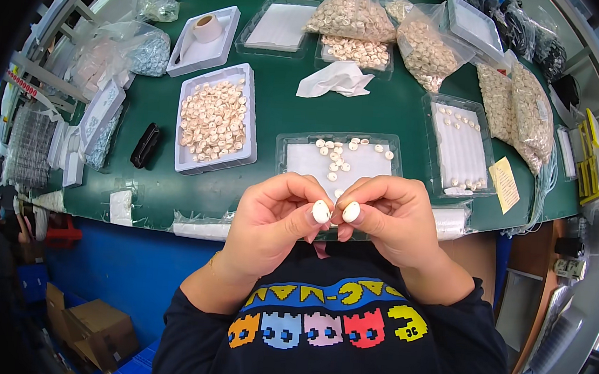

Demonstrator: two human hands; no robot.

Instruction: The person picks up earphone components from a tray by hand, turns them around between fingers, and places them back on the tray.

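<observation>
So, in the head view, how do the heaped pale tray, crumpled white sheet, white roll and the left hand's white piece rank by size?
Largest to smallest:
1. Heaped pale tray
2. Crumpled white sheet
3. White roll
4. White piece in the left hand, probably enlarged by nearness

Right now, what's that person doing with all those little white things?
The person's left hand pinches one small white piece and the right hand a second piece, close together. Beyond them, loose pieces lie on a white-lined clear tray. A bin to the left is heaped with similar pieces.
</observation>
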